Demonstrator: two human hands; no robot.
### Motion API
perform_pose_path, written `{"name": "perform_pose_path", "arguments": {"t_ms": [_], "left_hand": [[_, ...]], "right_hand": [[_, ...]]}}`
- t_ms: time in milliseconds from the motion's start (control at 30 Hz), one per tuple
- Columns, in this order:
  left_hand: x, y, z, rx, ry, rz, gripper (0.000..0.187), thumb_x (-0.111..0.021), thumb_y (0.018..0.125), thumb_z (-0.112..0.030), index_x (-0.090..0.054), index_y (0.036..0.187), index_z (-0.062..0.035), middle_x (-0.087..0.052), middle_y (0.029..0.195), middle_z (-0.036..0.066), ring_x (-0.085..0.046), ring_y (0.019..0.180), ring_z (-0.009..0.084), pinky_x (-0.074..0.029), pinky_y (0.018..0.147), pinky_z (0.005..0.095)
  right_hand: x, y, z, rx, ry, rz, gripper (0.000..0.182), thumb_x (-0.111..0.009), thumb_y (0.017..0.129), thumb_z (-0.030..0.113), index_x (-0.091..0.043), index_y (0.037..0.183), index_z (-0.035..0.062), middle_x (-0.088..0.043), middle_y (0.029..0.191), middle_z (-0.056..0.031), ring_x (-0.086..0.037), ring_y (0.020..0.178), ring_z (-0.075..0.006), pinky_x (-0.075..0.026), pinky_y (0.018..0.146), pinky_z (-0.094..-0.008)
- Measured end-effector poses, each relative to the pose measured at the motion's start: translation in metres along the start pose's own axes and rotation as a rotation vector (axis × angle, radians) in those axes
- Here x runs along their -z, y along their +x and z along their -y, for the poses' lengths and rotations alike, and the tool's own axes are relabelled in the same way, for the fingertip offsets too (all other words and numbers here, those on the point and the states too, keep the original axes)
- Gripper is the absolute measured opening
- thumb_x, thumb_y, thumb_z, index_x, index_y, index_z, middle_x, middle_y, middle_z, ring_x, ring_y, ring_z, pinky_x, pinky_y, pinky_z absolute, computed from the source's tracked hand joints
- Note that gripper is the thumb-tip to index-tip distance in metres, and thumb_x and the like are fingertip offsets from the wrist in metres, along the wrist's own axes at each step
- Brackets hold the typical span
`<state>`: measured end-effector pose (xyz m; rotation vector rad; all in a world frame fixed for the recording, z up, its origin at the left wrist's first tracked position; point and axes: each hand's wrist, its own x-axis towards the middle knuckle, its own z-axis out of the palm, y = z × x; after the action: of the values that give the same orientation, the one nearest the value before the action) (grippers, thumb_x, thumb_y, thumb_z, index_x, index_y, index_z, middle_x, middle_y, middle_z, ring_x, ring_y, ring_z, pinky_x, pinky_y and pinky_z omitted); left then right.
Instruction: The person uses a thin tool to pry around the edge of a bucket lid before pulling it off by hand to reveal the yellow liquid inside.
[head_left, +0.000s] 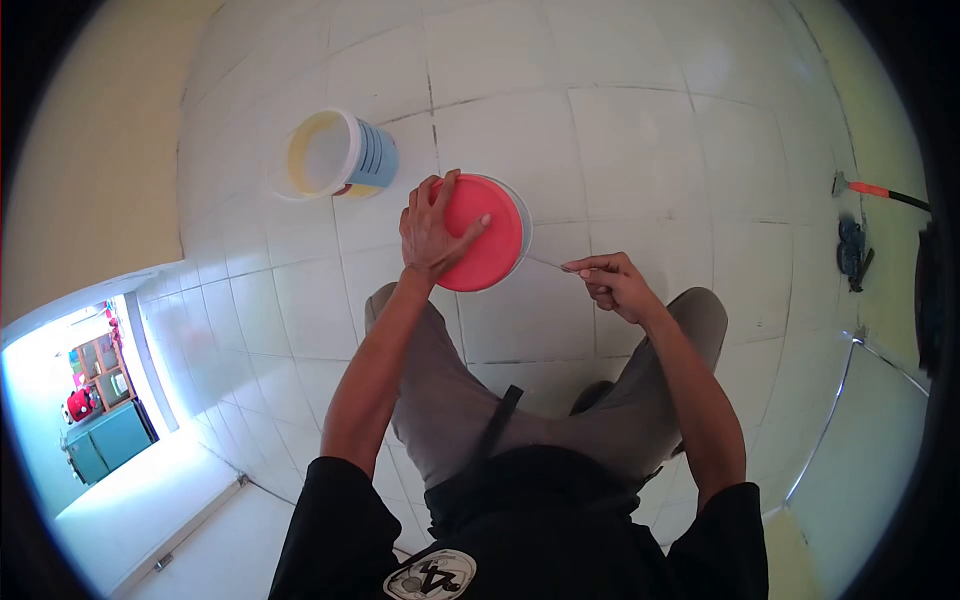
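A red round lid [485, 250] sits on a pale tub [526, 222], whose rim shows as a grey-white crescent along the right side. My left hand [432, 238] grips the lid's left edge, its thumb lying across the top and its fingers spread over the rim. Between the fingertips and thumb of my right hand [612, 284] is the end of a thin grey rod [545, 262]. The rod's other end meets the tub's right rim. Most of the tub is hidden beneath the lid.
An open white and blue bucket [372, 155], yellowish inside, stands at upper left. By the right wall are a red-and-black-handled scraper [868, 189] and a dark object [852, 250]. White floor tiles [640, 150] surround my bent legs. A bright doorway [100, 390] opens at lower left.
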<state>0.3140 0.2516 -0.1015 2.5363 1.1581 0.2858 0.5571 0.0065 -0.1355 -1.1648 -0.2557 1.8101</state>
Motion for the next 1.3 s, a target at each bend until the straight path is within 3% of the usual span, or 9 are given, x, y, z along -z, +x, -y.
{"name": "perform_pose_path", "arguments": {"t_ms": [100,300,400,500,600,700,900,1200,1300], "left_hand": [[-0.004,-0.003,-0.002,0.004,0.002,0.018,0.080,-0.075,0.087,-0.056,-0.055,0.153,-0.0158,-0.054,0.144,0.017,-0.054,0.132,0.0376,-0.049,0.103,0.0542],[-0.005,0.000,-0.001,-0.004,0.000,0.009,0.078,-0.074,0.088,-0.055,-0.055,0.153,-0.0161,-0.055,0.143,0.018,-0.055,0.132,0.0380,-0.048,0.104,0.0535],[-0.002,0.002,0.001,-0.008,-0.006,0.008,0.076,-0.073,0.089,-0.052,-0.055,0.153,-0.0156,-0.055,0.143,0.018,-0.055,0.132,0.0382,-0.048,0.104,0.0535],[-0.004,-0.008,0.002,-0.002,-0.013,0.021,0.075,-0.073,0.088,-0.050,-0.055,0.153,-0.0152,-0.055,0.142,0.018,-0.055,0.132,0.0387,-0.049,0.104,0.0535],[-0.006,-0.001,0.007,-0.021,-0.028,-0.007,0.075,-0.075,0.086,-0.050,-0.056,0.152,-0.0166,-0.056,0.141,0.018,-0.055,0.131,0.0370,-0.049,0.101,0.0530],[-0.009,-0.001,0.008,-0.038,-0.050,-0.026,0.075,-0.076,0.085,-0.049,-0.057,0.151,-0.0170,-0.057,0.140,0.018,-0.055,0.130,0.0362,-0.049,0.100,0.0525],[-0.007,-0.003,0.004,-0.012,-0.060,-0.020,0.076,-0.075,0.086,-0.048,-0.055,0.152,-0.0154,-0.057,0.140,0.020,-0.056,0.130,0.0388,-0.049,0.102,0.0539],[-0.009,-0.003,0.004,-0.010,0.037,-0.049,0.080,-0.077,0.083,-0.052,-0.056,0.151,-0.0168,-0.056,0.141,0.019,-0.057,0.128,0.0371,-0.051,0.096,0.0532],[-0.010,-0.003,0.003,-0.011,0.031,-0.042,0.080,-0.077,0.083,-0.052,-0.055,0.152,-0.0168,-0.055,0.141,0.019,-0.057,0.128,0.0372,-0.050,0.097,0.0534]], "right_hand": [[-0.019,-0.005,-0.020,0.419,-0.499,-0.132,0.035,-0.060,0.101,0.001,-0.072,0.134,0.0053,-0.038,0.065,0.0039,-0.036,0.057,-0.0095,-0.034,0.050,-0.0278],[-0.027,-0.001,-0.035,0.790,-1.099,-0.321,0.037,-0.060,0.101,-0.003,-0.075,0.132,0.0110,-0.048,0.070,-0.0078,-0.043,0.061,-0.0106,-0.041,0.057,-0.0282],[-0.027,0.014,-0.057,0.864,-1.179,-0.388,0.036,-0.060,0.102,-0.003,-0.072,0.134,0.0080,-0.050,0.070,-0.0047,-0.045,0.059,-0.0111,-0.042,0.056,-0.0281],[-0.034,0.023,-0.078,0.416,-0.392,-0.213,0.035,-0.062,0.102,0.002,-0.069,0.136,0.0040,-0.047,0.067,-0.0009,-0.048,0.058,-0.0111,-0.041,0.052,-0.0283],[-0.012,0.031,-0.056,-0.063,0.150,0.093,0.030,-0.064,0.104,0.007,-0.071,0.131,-0.0018,-0.050,0.069,0.0006,-0.041,0.054,-0.0085,-0.031,0.047,-0.0266],[0.006,0.072,-0.080,-0.097,0.378,0.306,0.027,-0.066,0.103,0.008,-0.073,0.127,-0.0025,-0.052,0.069,-0.0008,-0.036,0.052,-0.0070,-0.024,0.044,-0.0261],[0.010,0.093,-0.096,0.067,0.298,0.304,0.025,-0.066,0.102,0.007,-0.075,0.124,-0.0021,-0.054,0.067,-0.0011,-0.041,0.055,-0.0066,-0.025,0.047,-0.0239],[-0.028,0.024,-0.037,0.413,-0.429,-0.261,0.022,-0.063,0.101,-0.002,-0.080,0.114,-0.0015,-0.060,0.069,-0.0018,-0.047,0.061,-0.0093,-0.039,0.056,-0.0259],[-0.040,0.019,-0.037,0.430,-0.414,-0.352,0.018,-0.069,0.101,0.009,-0.081,0.101,-0.0039,-0.057,0.067,-0.0009,-0.047,0.062,-0.0093,-0.037,0.056,-0.0272]]}}
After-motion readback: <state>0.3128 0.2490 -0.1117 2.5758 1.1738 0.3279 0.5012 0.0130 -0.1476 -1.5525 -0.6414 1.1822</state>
